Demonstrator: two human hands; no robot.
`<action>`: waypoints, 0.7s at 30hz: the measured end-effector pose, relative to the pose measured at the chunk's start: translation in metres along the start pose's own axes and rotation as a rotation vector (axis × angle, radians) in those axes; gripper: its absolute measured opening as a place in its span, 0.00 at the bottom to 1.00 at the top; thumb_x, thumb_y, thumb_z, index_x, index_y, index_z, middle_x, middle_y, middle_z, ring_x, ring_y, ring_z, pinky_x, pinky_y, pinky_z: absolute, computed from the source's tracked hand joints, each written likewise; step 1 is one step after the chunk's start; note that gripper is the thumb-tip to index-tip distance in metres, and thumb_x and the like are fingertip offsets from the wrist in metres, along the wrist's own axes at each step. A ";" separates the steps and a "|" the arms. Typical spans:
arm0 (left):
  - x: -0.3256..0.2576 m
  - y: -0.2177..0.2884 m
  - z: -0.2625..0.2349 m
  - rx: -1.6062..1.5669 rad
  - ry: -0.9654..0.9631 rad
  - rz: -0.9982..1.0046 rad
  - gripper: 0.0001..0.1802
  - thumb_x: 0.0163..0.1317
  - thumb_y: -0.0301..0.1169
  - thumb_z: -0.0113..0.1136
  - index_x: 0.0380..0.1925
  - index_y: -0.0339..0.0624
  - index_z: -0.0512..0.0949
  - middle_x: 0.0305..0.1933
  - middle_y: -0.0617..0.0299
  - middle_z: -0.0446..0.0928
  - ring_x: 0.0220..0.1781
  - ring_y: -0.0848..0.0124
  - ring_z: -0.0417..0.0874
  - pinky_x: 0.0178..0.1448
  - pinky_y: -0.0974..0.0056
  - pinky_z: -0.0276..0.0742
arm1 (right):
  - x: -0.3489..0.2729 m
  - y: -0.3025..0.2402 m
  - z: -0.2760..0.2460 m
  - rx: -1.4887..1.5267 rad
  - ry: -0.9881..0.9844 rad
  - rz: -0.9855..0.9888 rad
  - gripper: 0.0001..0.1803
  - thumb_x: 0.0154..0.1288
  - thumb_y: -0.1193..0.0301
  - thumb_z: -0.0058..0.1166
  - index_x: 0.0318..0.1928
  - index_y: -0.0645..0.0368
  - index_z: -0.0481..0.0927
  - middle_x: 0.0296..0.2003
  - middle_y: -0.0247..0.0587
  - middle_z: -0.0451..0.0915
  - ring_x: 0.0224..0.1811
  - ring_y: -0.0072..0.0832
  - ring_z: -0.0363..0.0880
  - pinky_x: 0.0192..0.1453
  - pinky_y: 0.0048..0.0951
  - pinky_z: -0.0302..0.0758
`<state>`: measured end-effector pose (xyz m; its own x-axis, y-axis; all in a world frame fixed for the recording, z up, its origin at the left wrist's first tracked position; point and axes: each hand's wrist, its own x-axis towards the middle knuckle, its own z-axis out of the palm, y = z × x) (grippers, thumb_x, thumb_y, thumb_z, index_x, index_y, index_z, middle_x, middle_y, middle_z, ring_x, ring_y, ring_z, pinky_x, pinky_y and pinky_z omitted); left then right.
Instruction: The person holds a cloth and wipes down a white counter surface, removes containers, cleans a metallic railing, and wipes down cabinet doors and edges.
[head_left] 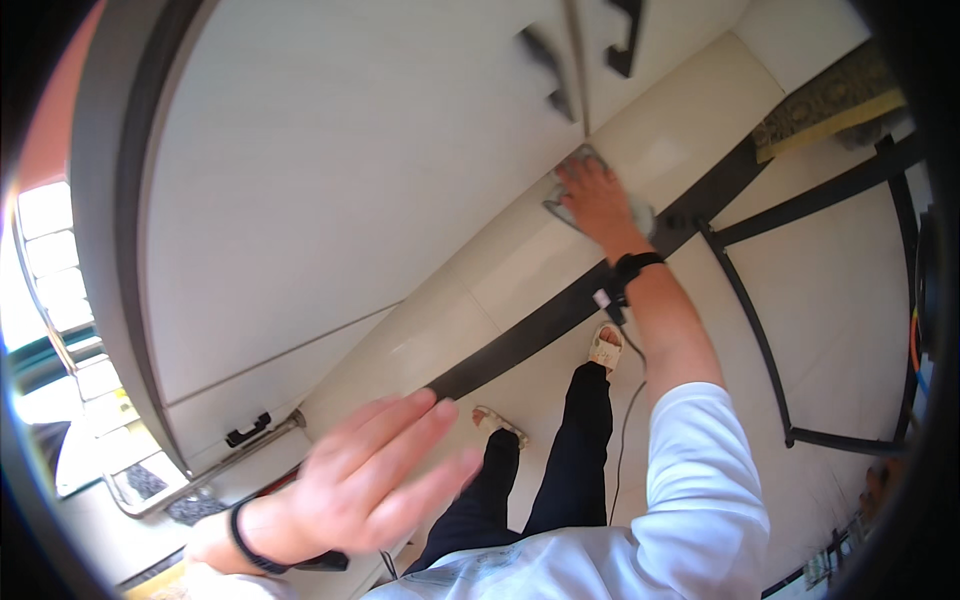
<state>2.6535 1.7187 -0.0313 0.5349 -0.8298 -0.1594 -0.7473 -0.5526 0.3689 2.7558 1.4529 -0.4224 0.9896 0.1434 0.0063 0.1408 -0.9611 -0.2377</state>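
Note:
My right hand reaches far forward and presses on a crumpled grey-green cloth, most of which its palm and fingers cover. The cloth lies against the edge of a large white cabinet door, just below the seam between two doors. My left hand is held up in the near left, holding nothing, its fingers stretched out and a little blurred. A black band circles my left wrist, and a dark strap with a small white-tipped piece is on my right wrist.
Black handles stand out from the doors. On the right is a black metal frame. A dark strip crosses the pale tiled floor, and a thin cable hangs by my legs. A patterned cloth lies at the far right.

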 end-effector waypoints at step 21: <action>-0.391 -0.030 0.184 -0.404 0.249 -0.935 0.23 0.59 0.29 0.58 0.56 0.42 0.71 0.57 0.45 0.72 0.57 0.48 0.74 0.58 0.54 0.72 | -0.064 -0.388 0.092 0.141 0.175 0.002 0.29 0.70 0.58 0.41 0.65 0.61 0.62 0.67 0.52 0.57 0.72 0.51 0.48 0.73 0.50 0.46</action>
<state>2.3948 2.0456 -0.1485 0.9319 -0.0207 -0.3622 0.1681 -0.8600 0.4818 2.6352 1.8383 -0.4200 0.9813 0.0866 0.1717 0.1458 -0.9172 -0.3709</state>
